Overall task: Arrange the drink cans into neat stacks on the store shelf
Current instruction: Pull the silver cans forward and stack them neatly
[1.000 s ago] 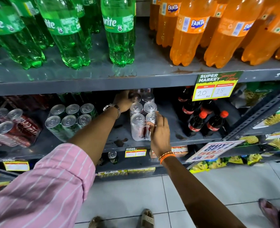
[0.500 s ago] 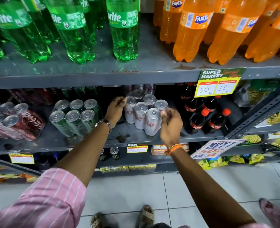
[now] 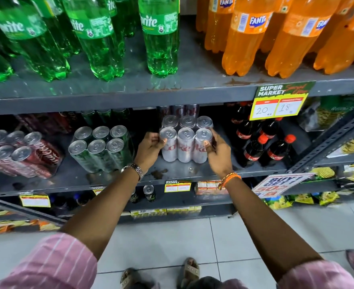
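A block of several silver Diet Coke cans (image 3: 185, 142) stands upright on the grey middle shelf (image 3: 172, 172), two rows deep, with more silver cans behind it. My left hand (image 3: 149, 148) presses the block's left side and my right hand (image 3: 215, 152) presses its right side, so both hands clasp the block. A wrapped pack of green cans (image 3: 101, 149) sits to the left, leaning a little. Further left a pack of red Coca-Cola cans (image 3: 20, 153) lies tilted.
Small cola bottles with red caps (image 3: 263, 147) stand right of the silver cans. Green Sprite bottles (image 3: 92, 38) and orange Fanta bottles (image 3: 276, 36) fill the upper shelf. A price tag (image 3: 280, 101) hangs from its edge. A lone can (image 3: 149, 191) stands on the lower shelf. Tiled floor lies below.
The silver cans were loose and uneven; now they stand in a tight squared block nearer the shelf front. Both hands have come down to its two sides.
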The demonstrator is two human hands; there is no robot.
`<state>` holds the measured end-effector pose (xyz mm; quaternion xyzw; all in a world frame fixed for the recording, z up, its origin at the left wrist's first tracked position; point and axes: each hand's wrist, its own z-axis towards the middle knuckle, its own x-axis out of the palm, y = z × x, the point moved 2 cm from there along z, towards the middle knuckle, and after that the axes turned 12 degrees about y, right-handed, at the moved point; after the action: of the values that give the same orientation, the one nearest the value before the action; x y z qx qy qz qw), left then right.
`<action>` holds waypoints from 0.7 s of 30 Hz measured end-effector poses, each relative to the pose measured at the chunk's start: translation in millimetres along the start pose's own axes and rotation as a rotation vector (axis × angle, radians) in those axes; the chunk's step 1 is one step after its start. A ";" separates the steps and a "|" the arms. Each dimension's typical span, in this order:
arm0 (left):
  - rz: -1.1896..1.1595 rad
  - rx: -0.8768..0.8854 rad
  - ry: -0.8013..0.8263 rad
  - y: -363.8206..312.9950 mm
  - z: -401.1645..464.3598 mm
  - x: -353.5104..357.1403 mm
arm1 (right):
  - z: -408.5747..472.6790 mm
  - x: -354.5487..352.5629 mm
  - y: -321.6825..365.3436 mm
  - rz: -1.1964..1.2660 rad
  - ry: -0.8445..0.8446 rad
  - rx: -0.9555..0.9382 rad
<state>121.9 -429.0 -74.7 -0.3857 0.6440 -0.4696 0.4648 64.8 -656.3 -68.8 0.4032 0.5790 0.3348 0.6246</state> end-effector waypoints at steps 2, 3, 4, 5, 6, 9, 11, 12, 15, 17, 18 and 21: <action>-0.001 0.017 -0.022 3.1 -9.9 5.1 | 7.4 -5.1 -5.3 0.042 0.055 -0.016; -0.006 0.024 -0.037 5.5 -14.2 7.8 | 10.2 -7.3 -8.3 0.055 0.076 -0.027; -0.017 0.032 -0.048 7.6 -17.9 10.0 | 12.7 -9.3 -11.1 0.068 0.093 -0.037; -0.033 0.040 -0.056 9.5 -20.7 11.7 | 14.7 -10.9 -13.3 0.082 0.107 -0.043; -0.047 0.044 -0.061 11.0 -22.6 12.9 | 16.2 -12.0 -14.7 0.098 0.118 -0.042; -0.067 0.048 -0.039 13.8 -21.8 16.7 | 20.0 -13.9 -17.9 0.128 0.119 -0.013; -0.059 0.031 -0.010 17.0 -18.1 21.6 | 20.3 -14.2 -21.3 0.125 0.115 0.027; -0.046 0.020 -0.005 18.6 -16.3 23.9 | 19.2 -13.8 -23.4 0.125 0.119 0.051; 0.050 0.028 -0.003 22.3 -12.9 27.0 | 12.2 -9.9 -26.6 0.115 0.169 0.105; 0.074 0.036 0.009 22.4 -13.2 27.5 | 9.3 -8.0 -24.5 0.116 0.190 0.116; 0.056 0.025 0.014 23.6 -13.7 28.0 | 8.6 -8.0 -22.2 0.109 0.199 0.116; -0.016 -0.015 0.020 28.2 -15.2 30.7 | 8.0 -9.9 -14.1 0.041 0.230 0.107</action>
<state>97.3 -446.4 -107.2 -0.3895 0.6488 -0.4724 0.4518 71.0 -672.3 -76.9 0.4066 0.6555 0.3600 0.5248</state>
